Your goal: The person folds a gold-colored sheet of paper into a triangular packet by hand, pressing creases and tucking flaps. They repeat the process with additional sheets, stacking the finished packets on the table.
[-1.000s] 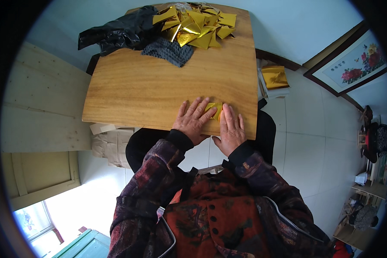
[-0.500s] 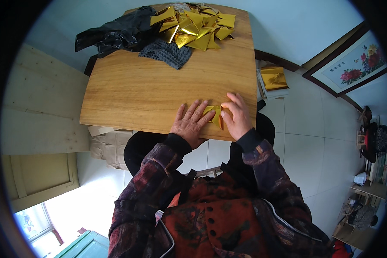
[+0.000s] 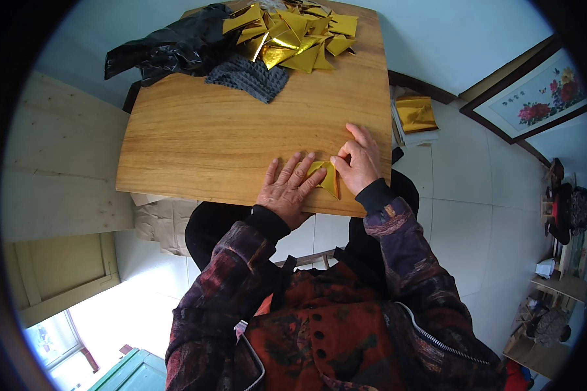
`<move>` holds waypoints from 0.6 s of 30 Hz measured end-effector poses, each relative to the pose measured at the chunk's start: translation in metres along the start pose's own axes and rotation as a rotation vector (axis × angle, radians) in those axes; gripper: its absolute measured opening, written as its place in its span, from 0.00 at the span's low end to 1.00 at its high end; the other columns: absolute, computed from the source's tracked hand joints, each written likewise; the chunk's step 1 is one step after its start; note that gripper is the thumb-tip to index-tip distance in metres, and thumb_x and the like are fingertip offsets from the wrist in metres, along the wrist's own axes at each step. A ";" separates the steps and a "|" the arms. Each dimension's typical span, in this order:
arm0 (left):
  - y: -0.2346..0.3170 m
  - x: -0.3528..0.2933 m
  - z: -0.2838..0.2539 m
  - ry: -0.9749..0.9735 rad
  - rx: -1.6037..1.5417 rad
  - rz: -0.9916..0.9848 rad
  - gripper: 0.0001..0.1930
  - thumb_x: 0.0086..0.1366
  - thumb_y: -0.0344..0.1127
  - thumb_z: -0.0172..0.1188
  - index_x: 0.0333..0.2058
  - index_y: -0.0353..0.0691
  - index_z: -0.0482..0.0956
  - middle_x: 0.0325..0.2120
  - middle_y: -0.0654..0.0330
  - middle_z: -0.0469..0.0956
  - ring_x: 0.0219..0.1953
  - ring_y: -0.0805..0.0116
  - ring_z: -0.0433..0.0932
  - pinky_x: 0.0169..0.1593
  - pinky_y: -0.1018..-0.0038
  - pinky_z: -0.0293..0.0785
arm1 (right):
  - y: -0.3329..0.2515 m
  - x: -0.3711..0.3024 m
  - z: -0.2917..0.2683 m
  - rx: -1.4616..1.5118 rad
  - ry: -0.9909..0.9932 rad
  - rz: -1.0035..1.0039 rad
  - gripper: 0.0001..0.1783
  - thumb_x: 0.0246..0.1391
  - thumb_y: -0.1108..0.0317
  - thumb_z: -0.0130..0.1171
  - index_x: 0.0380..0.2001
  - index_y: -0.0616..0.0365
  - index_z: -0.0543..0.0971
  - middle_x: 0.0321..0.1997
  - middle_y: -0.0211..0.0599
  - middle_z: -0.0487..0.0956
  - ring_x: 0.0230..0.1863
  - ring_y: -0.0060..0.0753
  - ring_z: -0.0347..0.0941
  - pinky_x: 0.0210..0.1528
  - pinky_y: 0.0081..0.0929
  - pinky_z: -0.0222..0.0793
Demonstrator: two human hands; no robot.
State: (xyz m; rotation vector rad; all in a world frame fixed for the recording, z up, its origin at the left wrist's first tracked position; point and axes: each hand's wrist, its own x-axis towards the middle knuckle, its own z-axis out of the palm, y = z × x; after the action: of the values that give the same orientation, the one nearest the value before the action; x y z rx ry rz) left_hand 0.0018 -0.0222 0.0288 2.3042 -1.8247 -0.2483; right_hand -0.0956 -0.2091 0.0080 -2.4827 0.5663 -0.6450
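A small piece of folded gold foil paper lies near the front edge of the wooden table. My left hand rests flat with its fingers spread, the index fingertip and thumb side holding the paper down and covering its left part. From the right, my right hand touches the paper's upper right corner with its thumb tip. Its index finger is bent in against the thumb, while other fingers reach forward above the tabletop. The underside of the paper is hidden.
At the table's far end lies a heap of folded gold paper pieces, with a black plastic bag and a dark grey knitted cloth beside it. A stack with gold sheets stands right of the table. A framed flower picture leans farther right.
My right thumb has come to the paper's upper right corner, and that hand's fingers have curled and turned. The left hand stays on the paper. The view has shifted slightly.
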 end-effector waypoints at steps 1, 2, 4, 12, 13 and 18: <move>0.000 0.000 0.000 0.001 -0.002 0.001 0.50 0.45 0.49 0.72 0.66 0.59 0.55 0.69 0.61 0.49 0.71 0.58 0.47 0.69 0.49 0.42 | 0.000 0.000 0.000 -0.002 0.000 0.009 0.12 0.42 0.69 0.68 0.19 0.55 0.73 0.63 0.45 0.67 0.66 0.55 0.56 0.64 0.48 0.51; -0.001 0.000 0.000 0.001 -0.009 0.001 0.50 0.45 0.49 0.72 0.66 0.59 0.55 0.69 0.61 0.49 0.71 0.58 0.48 0.69 0.49 0.42 | -0.001 0.001 0.000 -0.008 -0.002 0.008 0.12 0.42 0.69 0.68 0.19 0.55 0.72 0.64 0.44 0.66 0.66 0.54 0.56 0.64 0.48 0.51; -0.001 0.000 0.001 0.007 -0.001 0.001 0.50 0.44 0.48 0.72 0.66 0.59 0.55 0.69 0.61 0.49 0.71 0.58 0.48 0.69 0.50 0.43 | -0.001 0.001 0.000 -0.023 -0.019 0.026 0.12 0.43 0.68 0.67 0.20 0.54 0.72 0.64 0.43 0.65 0.67 0.52 0.55 0.65 0.49 0.50; 0.000 0.000 0.002 0.038 0.000 0.001 0.49 0.45 0.48 0.72 0.66 0.59 0.56 0.69 0.61 0.50 0.71 0.58 0.49 0.69 0.49 0.44 | 0.002 0.001 0.004 -0.098 -0.013 0.047 0.10 0.45 0.68 0.65 0.23 0.53 0.72 0.65 0.40 0.64 0.67 0.49 0.55 0.64 0.51 0.50; -0.001 0.000 0.001 0.034 0.003 0.003 0.49 0.45 0.48 0.72 0.66 0.58 0.56 0.69 0.61 0.50 0.71 0.58 0.48 0.69 0.49 0.44 | 0.002 0.000 0.004 -0.093 -0.017 0.044 0.09 0.45 0.68 0.65 0.24 0.53 0.73 0.65 0.40 0.65 0.67 0.49 0.56 0.64 0.51 0.50; -0.001 -0.001 0.003 0.046 0.015 0.004 0.49 0.45 0.49 0.72 0.66 0.58 0.56 0.69 0.61 0.50 0.71 0.59 0.48 0.69 0.49 0.43 | 0.002 -0.018 -0.006 -0.035 -0.033 -0.022 0.13 0.46 0.68 0.65 0.37 0.51 0.75 0.65 0.41 0.63 0.68 0.53 0.53 0.67 0.51 0.47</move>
State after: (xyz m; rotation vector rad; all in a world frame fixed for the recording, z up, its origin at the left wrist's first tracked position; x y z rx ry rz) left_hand 0.0014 -0.0215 0.0259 2.2960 -1.8146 -0.1802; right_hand -0.1139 -0.2040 0.0053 -2.5307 0.5423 -0.6064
